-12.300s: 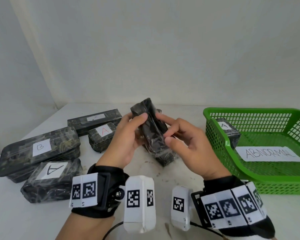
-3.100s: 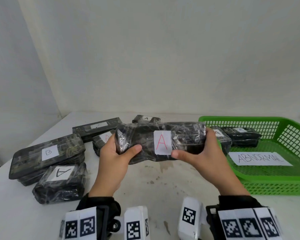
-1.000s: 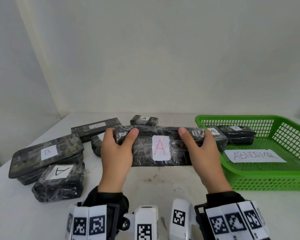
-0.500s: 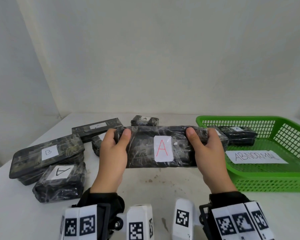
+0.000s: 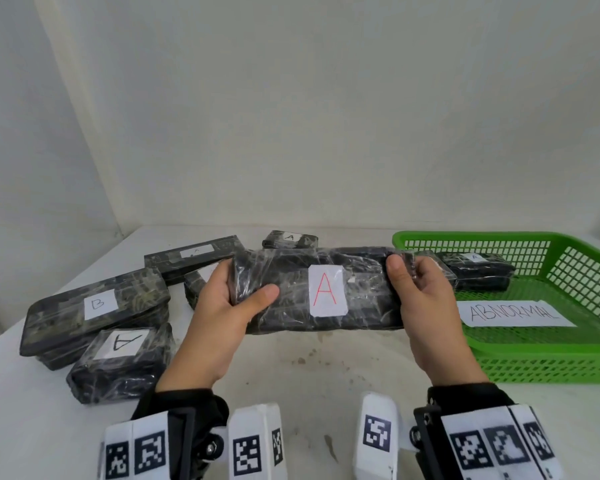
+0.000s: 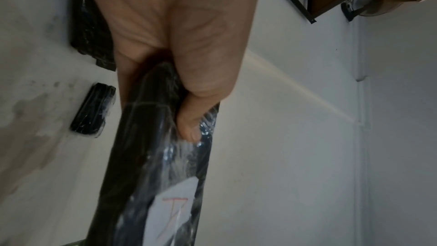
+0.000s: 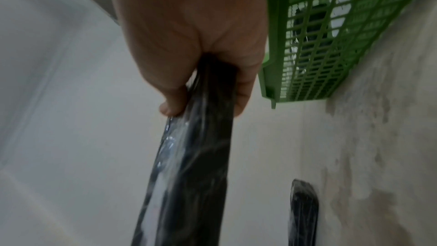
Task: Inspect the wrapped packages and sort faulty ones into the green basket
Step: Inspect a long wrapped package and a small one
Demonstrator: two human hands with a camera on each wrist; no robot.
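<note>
Both hands hold a long wrapped package [image 5: 321, 291] level above the bench [image 5: 291, 368], its red "A" label up. The left hand [image 5: 222, 306] grips the left end, thumb on top, fingers curled beneath; the right hand [image 5: 423, 299] grips the right end likewise. The green basket [image 5: 548, 358] sits just right, holding two packages [image 5: 478, 271] and an "ABNORMAL" sheet [image 5: 513, 313].

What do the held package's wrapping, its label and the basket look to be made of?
Held package: dark block under clear, glossy plastic film, going by wrinkles and glints; the core cannot be told. Its label: matte white paper, hand-drawn red A. Green basket: moulded plastic lattice, probably rigid.
</note>
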